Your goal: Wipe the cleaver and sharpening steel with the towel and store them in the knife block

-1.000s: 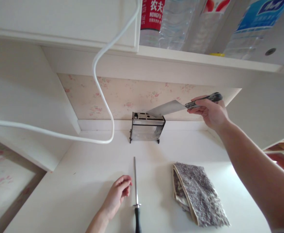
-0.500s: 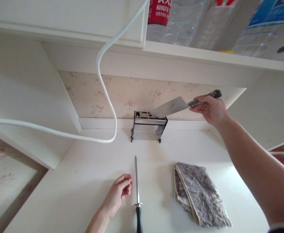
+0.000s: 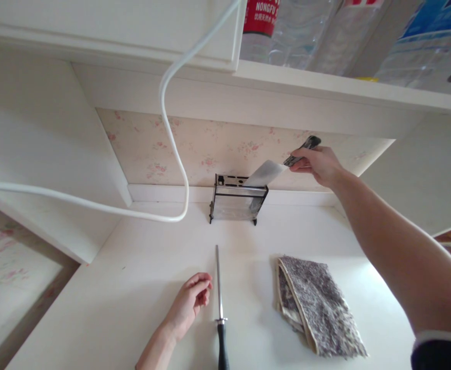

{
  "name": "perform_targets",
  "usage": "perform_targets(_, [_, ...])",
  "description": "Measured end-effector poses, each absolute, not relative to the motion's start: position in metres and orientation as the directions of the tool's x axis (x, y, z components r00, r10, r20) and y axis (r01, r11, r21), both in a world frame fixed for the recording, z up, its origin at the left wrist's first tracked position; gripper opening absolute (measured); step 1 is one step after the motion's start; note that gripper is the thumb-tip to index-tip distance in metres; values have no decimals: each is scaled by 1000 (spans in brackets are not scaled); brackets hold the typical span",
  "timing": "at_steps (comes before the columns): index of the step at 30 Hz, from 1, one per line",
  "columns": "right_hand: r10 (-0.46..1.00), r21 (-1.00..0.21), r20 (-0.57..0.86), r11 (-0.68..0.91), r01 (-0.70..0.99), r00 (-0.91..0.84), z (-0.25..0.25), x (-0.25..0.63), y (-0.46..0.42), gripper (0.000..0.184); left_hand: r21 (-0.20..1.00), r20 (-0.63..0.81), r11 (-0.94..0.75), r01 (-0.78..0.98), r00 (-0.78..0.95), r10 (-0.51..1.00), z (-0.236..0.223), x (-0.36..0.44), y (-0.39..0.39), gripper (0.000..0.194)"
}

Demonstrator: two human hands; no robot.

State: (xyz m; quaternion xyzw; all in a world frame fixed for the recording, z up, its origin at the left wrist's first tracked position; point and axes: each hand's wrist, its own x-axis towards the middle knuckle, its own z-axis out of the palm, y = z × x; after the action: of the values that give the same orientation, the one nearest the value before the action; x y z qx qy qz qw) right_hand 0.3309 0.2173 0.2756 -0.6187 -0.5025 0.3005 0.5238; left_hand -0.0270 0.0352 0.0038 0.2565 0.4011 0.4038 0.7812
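My right hand (image 3: 320,163) grips the dark handle of a kitchen knife (image 3: 267,173), a broad-bladed cleaver. The blade slants down to the left, its lower part inside a slot in the top of the knife block (image 3: 235,202), which has clear sides and a metal top. Resting on the counter, my left hand (image 3: 190,303) has its fingers curled in, and nothing shows in them. Just right of it lies a honing steel (image 3: 219,288) with a black handle, apart from the fingers.
A folded grey towel (image 3: 320,303) lies on the white counter (image 3: 133,288) at the right. A white cable (image 3: 175,149) hangs across the view at the left. Overhead is a cabinet shelf (image 3: 325,87) with plastic bottles (image 3: 295,33).
My right hand has moved left and lowered the knife further into the block's slot, so less blade shows and it tilts more steeply. My left hand has stayed in place.
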Motion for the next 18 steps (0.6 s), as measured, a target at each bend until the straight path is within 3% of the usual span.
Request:
perform_targets(10, [975, -833, 62, -66, 549, 211, 224, 291, 240, 18, 682, -425, 548, -484, 348, 836, 3, -28, 36, 17])
perform_targets(18, [983, -825, 12, -93, 557, 181, 201, 285, 244, 24, 736, -410, 530, -422, 345, 844, 5, -27, 35, 17])
